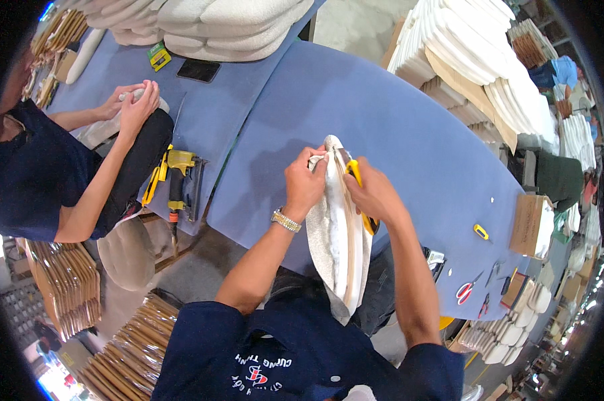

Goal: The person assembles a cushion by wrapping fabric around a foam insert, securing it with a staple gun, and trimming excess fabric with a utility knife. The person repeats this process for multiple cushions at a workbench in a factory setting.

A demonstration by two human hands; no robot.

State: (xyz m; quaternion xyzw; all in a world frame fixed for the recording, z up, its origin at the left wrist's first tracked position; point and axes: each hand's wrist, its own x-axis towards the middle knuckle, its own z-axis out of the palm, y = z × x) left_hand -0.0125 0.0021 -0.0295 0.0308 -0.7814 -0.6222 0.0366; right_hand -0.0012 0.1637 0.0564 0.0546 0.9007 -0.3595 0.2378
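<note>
Left hand (305, 182): pinching fabric-covered cushion pad (337, 250). Right hand (374, 191): gripping yellow-black utility knife (353, 172), mid-handle hidden, blade toward eleven o'clock.

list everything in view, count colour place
Cushion: 1, off-white, centre
Cutter: 1, yellow and black, at cushion's right
Tabletops: 2, blue, centre and left
Staple gun: 1, yellow and black, left
Phone: 1, black, upper left
Small box: 1, yellow-green, by phone
Small cutter: 1, yellow, right
Scissors: 1, red-handled, right
Pliers: 1, red-handled, by scissors
Carton: 1, brown, far right
Padding stacks: several, whitish, upper left, upper right
Wrapped boards: many, brown, lower left
Co-worker: 1, dark clothes, left
Background goods: many, mixed, right edge
Watch: 1, silver-gold, left wrist
Left hand: 1, bare, pinching the cushion
Right hand: 1, bare, gripping the cutter
</note>
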